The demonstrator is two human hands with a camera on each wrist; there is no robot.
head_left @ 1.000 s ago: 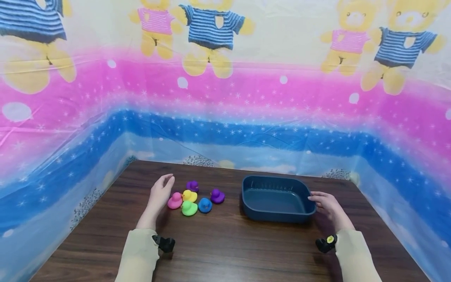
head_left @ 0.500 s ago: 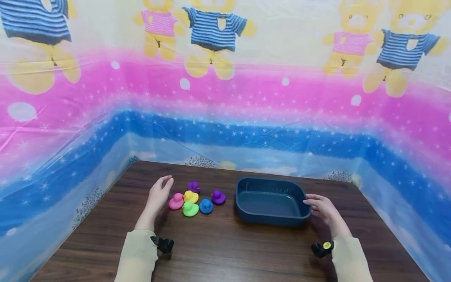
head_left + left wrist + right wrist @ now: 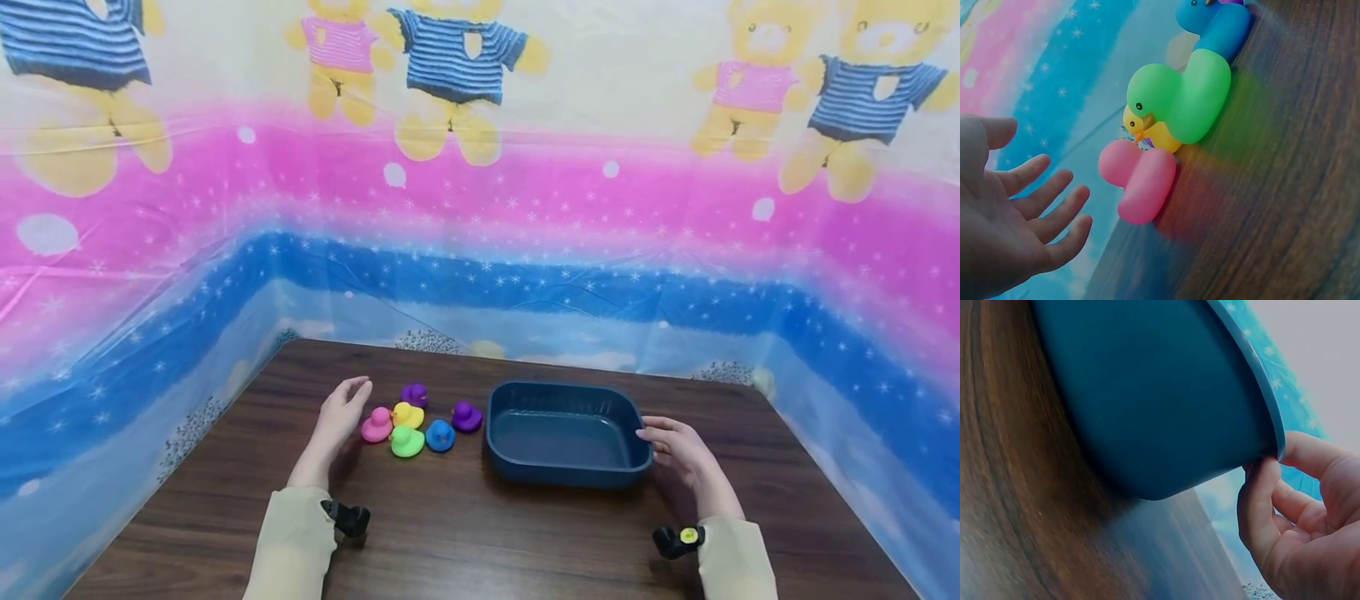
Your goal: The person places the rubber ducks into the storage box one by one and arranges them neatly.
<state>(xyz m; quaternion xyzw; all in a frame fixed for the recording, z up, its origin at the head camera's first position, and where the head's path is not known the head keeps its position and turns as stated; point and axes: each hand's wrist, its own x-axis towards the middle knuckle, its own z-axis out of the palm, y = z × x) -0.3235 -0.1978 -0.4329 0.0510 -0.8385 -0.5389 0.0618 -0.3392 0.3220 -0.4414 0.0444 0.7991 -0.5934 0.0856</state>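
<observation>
Pinching the right end of the dark blue basin (image 3: pixel 570 474) at its rim, the right hand (image 3: pixel 688 457) has its digits closed on that edge; the right wrist view shows the grip at the rim's corner, with the other fingers curled below; the left hand (image 3: pixel 341 421) holds nothing, its fingers loosely spread and slightly bent, just left of the pink duck (image 3: pixel 377 426) and apart from it.

The basin sits upright on the brown wooden desk (image 3: pixel 450 542), its opening facing up, right of six toy ducks; the pink duck lies farthest left, with the yellow duck (image 3: pixel 408 417) just to its right; the green duck (image 3: pixel 407 442) sits on the near side of the yellow one, and the blue duck (image 3: pixel 440 436) just right of the green; one purple duck (image 3: pixel 414 395) stands at the far side of the group, while a second purple duck (image 3: pixel 467 417) sits to the right, just beside the basin's left end; a bear-printed curtain (image 3: pixel 480 200) hangs beyond the desk.
</observation>
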